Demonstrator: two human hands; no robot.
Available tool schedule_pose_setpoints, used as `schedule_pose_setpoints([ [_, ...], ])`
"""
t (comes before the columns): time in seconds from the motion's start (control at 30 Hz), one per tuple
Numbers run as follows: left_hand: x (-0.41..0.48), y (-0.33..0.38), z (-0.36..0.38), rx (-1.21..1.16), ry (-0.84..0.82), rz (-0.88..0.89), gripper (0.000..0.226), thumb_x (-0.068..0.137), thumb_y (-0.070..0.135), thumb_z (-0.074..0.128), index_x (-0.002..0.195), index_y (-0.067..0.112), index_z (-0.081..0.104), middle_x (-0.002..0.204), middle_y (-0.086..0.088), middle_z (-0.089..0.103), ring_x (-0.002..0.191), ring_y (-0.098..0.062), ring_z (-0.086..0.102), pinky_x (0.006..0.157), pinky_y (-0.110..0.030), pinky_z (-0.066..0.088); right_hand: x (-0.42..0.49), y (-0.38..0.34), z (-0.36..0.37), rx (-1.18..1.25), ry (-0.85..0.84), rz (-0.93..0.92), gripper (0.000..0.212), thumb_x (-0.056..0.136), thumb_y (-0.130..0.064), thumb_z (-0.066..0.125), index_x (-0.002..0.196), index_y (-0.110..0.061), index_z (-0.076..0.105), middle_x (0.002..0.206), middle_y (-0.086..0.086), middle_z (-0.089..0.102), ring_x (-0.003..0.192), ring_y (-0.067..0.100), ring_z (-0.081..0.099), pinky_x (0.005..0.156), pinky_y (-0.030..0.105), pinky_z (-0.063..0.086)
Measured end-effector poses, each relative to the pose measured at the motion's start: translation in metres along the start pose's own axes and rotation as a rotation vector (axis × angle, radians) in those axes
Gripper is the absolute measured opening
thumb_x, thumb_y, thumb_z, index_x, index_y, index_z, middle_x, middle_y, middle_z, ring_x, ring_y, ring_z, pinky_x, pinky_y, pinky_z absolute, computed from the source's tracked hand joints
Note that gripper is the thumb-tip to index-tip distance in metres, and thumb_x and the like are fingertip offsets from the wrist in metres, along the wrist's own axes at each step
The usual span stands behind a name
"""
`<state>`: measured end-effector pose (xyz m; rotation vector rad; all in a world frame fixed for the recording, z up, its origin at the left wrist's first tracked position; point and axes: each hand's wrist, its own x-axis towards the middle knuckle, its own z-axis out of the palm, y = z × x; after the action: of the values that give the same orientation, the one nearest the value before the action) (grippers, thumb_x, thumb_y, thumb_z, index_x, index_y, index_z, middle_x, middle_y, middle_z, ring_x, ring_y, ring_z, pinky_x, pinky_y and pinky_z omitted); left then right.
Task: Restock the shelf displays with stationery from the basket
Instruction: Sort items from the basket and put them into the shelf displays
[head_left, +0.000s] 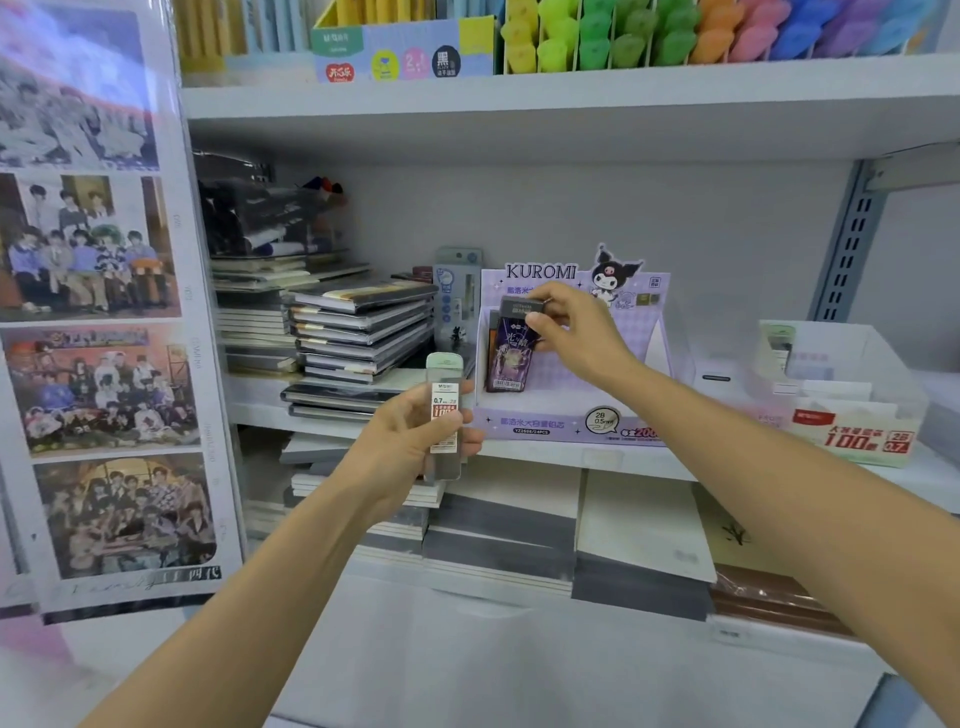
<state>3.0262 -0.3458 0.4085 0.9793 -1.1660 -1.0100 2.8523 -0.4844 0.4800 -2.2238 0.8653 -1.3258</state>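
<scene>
My right hand (574, 335) pinches the dark cap of a purple pencil-lead case (509, 348) that stands upright at the left end of the lilac Kuromi display box (561, 423) on the middle shelf. My left hand (410, 441) grips a clear lead case with a pale green cap and a red-and-white 0.7 label (444, 415), upright in front of the shelf edge, left of the Kuromi box. The basket is out of view.
A white and green 0.7 lead display box (852, 415) sits at the right of the shelf. Stacked notebooks (358, 332) fill the left side. More notebooks (519, 535) lie on the shelf below. A poster panel (98, 312) stands at far left. Coloured erasers (727, 31) line the top shelf.
</scene>
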Motion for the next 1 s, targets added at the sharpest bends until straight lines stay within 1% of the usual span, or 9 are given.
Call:
schedule_pose_setpoints([
  [0.13, 0.001, -0.001, 0.003, -0.035, 0.079, 0.03, 0.029, 0.082, 0.006, 0.07, 0.11, 0.006, 0.066, 0.093, -0.014, 0.074, 0.078, -0.024, 0.072, 0.064, -0.029, 0.059, 0.004, -0.002, 0.011, -0.081, 0.012, -0.041, 0.018, 0.094, -0.005, 0.058, 0.112, -0.006, 0.062, 0.103, 0.011, 0.069, 0.096, 0.022, 0.065, 0.081, 0.043, 0.058],
  [0.27, 0.001, -0.002, 0.004, 0.022, 0.167, 0.048, 0.028, 0.08, 0.007, 0.074, 0.107, 0.004, 0.066, 0.092, -0.01, 0.076, 0.074, -0.017, 0.073, 0.056, -0.02, 0.053, 0.007, 0.003, 0.01, -0.141, 0.001, -0.042, 0.018, 0.094, -0.005, 0.058, 0.111, -0.007, 0.062, 0.097, 0.013, 0.069, 0.089, 0.025, 0.065, 0.08, 0.046, 0.057],
  [0.37, 0.001, -0.003, 0.004, 0.034, 0.184, 0.038, 0.025, 0.079, 0.008, 0.075, 0.102, 0.003, 0.067, 0.091, -0.009, 0.076, 0.073, -0.015, 0.073, 0.054, -0.018, 0.052, 0.009, 0.006, 0.006, -0.178, -0.01, -0.007, 0.017, 0.093, -0.005, 0.058, 0.11, -0.005, 0.061, 0.094, 0.017, 0.069, 0.088, 0.03, 0.066, 0.081, 0.047, 0.055],
  [0.5, 0.001, -0.003, 0.008, 0.058, 0.168, 0.048, 0.02, 0.079, 0.01, 0.075, 0.097, 0.008, 0.067, 0.091, -0.008, 0.077, 0.074, -0.016, 0.073, 0.061, -0.021, 0.054, 0.005, 0.004, 0.015, -0.227, 0.005, -0.105, 0.022, 0.094, -0.008, 0.058, 0.115, -0.016, 0.055, 0.083, 0.008, 0.065, 0.073, 0.016, 0.058, 0.071, 0.029, 0.052],
  [0.6, 0.0, -0.003, 0.009, 0.071, 0.173, 0.046, 0.019, 0.079, 0.01, 0.076, 0.096, 0.01, 0.067, 0.09, -0.007, 0.077, 0.075, -0.016, 0.073, 0.057, -0.019, 0.053, 0.003, 0.005, 0.019, -0.223, 0.045, -0.146, 0.017, 0.091, -0.006, 0.062, 0.106, -0.013, 0.06, 0.097, 0.006, 0.066, 0.078, 0.013, 0.057, 0.076, 0.025, 0.049],
  [0.7, -0.001, -0.002, 0.01, 0.079, 0.192, 0.035, 0.021, 0.078, 0.009, 0.077, 0.097, 0.007, 0.067, 0.087, -0.01, 0.076, 0.075, -0.018, 0.074, 0.057, -0.021, 0.054, 0.005, 0.009, 0.016, -0.279, 0.073, -0.134, 0.017, 0.087, -0.007, 0.067, 0.103, -0.01, 0.065, 0.102, 0.001, 0.054, 0.088, 0.014, 0.054, 0.086, 0.03, 0.048],
  [0.87, 0.0, 0.0, 0.02, 0.148, 0.2, 0.065, 0.019, 0.078, 0.011, 0.077, 0.094, 0.01, 0.068, 0.082, -0.007, 0.076, 0.074, -0.017, 0.073, 0.052, -0.016, 0.049, 0.002, 0.0, 0.002, -0.381, -0.017, -0.045, 0.033, 0.093, -0.025, 0.062, 0.126, -0.02, 0.062, 0.114, 0.0, 0.043, 0.105, 0.014, 0.048, 0.092, 0.032, 0.046],
  [0.93, 0.0, 0.003, 0.03, 0.147, 0.188, 0.09, 0.02, 0.078, 0.011, 0.078, 0.095, 0.009, 0.069, 0.082, -0.008, 0.076, 0.073, -0.017, 0.073, 0.051, -0.018, 0.05, -0.009, -0.009, -0.009, -0.253, -0.053, -0.077, 0.04, 0.096, -0.028, 0.057, 0.135, -0.019, 0.054, 0.123, 0.0, 0.045, 0.102, 0.012, 0.05, 0.095, 0.032, 0.046],
  [1.0, 0.002, 0.006, 0.045, 0.165, 0.172, 0.111, 0.021, 0.077, 0.012, 0.079, 0.096, 0.011, 0.069, 0.081, -0.004, 0.075, 0.073, -0.017, 0.073, 0.058, -0.024, 0.054, -0.025, -0.021, -0.023, -0.01, -0.101, -0.085, 0.039, 0.097, -0.029, 0.057, 0.134, -0.017, 0.054, 0.123, -0.001, 0.054, 0.094, 0.013, 0.059, 0.084, 0.031, 0.053],
])
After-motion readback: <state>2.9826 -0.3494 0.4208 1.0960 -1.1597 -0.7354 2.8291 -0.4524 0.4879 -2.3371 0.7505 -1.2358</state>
